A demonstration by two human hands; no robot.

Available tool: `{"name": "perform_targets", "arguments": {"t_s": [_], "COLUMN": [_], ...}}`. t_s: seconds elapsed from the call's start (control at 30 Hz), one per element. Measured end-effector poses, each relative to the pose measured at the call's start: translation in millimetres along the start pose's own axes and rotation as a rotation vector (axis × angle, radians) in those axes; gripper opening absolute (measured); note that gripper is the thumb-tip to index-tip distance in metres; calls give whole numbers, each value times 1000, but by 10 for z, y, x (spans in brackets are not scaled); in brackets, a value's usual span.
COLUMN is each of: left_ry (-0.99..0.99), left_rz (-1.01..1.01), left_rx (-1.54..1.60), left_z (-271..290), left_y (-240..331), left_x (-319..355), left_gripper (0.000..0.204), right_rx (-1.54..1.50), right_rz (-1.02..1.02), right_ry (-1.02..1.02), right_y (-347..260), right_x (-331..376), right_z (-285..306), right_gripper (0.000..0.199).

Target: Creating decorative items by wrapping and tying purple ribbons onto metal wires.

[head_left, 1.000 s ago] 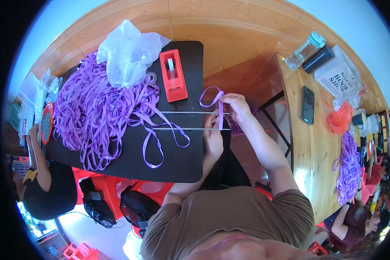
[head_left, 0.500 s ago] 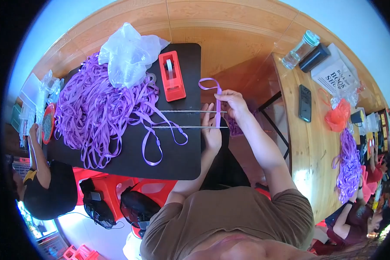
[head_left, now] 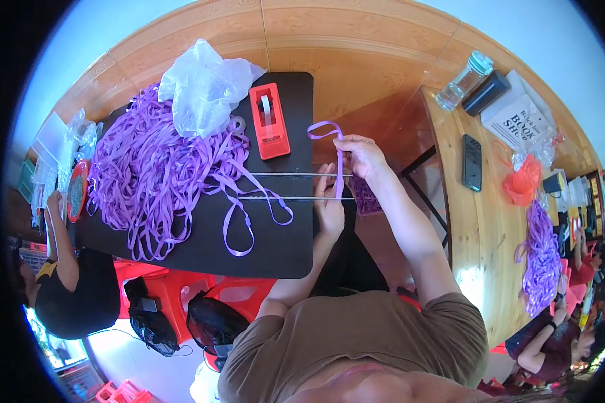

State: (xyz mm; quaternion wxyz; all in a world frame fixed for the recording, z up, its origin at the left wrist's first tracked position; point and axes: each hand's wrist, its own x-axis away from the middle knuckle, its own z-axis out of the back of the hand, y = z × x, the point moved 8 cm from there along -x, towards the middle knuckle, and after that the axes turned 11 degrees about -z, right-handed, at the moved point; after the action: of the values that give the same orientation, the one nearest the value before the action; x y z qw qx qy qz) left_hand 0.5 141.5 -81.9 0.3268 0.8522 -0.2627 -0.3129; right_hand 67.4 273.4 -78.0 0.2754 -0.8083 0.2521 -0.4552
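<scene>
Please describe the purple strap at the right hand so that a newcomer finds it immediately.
From the black table, follow the two thin metal rods past its right edge. Near their tips, the purple strap runs across them. Unlike the heaped straps on the table, it is pinched by the right hand.

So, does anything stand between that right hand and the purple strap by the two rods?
Nothing visible does: the right hand pinches the purple strap directly, beside the two thin rods.

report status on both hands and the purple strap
Right hand pinching purple strap. Left hand at metal rods. Strap crosses both rods. Tape dispenser apart from hands.
</scene>
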Motion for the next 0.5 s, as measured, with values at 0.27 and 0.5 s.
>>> {"name": "perform_targets", "arguments": {"t_s": [0.27,0.5], "left_ry": [-33,-7], "left_rz": [35,-105], "left_rx": [19,-300], "left_z": [-39,82], "left_y": [-2,-20], "left_x": [-27,-75], "left_gripper": [44,32], "right_rx": [30,76], "right_rz": [1,-25], "right_ry": [35,-64], "right_y": [143,504], "right_x": [-67,-132], "right_z": [-15,25], "right_gripper": [15,22]}}
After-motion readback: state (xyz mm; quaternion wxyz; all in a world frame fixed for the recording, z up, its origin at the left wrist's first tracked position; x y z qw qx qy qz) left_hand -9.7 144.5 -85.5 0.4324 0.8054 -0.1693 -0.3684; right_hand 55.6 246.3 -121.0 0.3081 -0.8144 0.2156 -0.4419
